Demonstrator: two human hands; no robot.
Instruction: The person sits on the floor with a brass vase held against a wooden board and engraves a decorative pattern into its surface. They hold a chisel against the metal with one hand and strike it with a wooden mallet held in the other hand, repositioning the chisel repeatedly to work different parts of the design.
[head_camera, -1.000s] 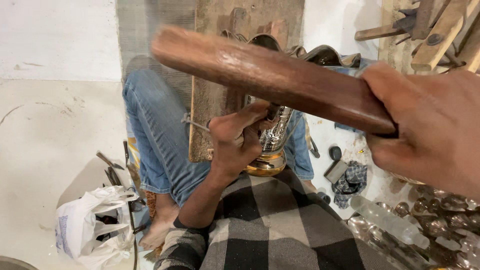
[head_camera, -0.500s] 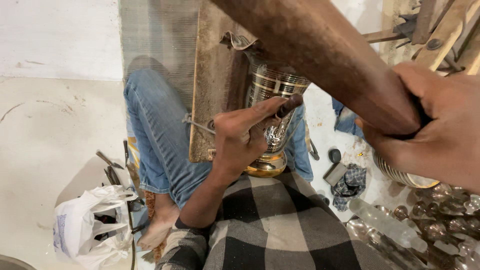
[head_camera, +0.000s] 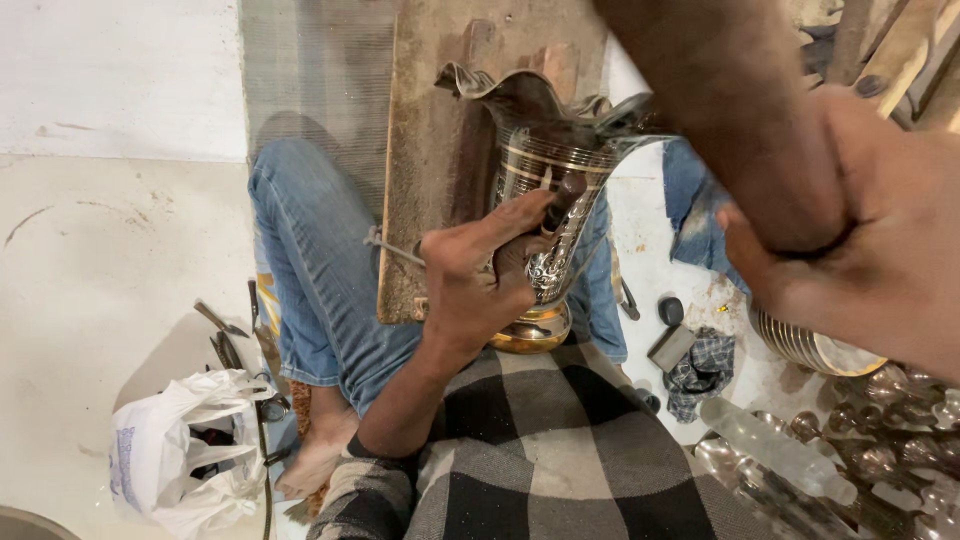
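Mallet (head_camera: 740, 130) now nearer the lens, vase (head_camera: 545, 210) more exposed than before

Bare floor (head_camera: 110, 260) open at left; metalware (head_camera: 860, 460) and rags (head_camera: 700, 370) crowd the right

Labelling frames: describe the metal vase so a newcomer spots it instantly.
Start at the worn wooden board propped across the person's lap. The metal vase leans against it, steadied by the left hand. Its wavy flared rim, engraved silver body and gold base set it apart from the small pieces at right.
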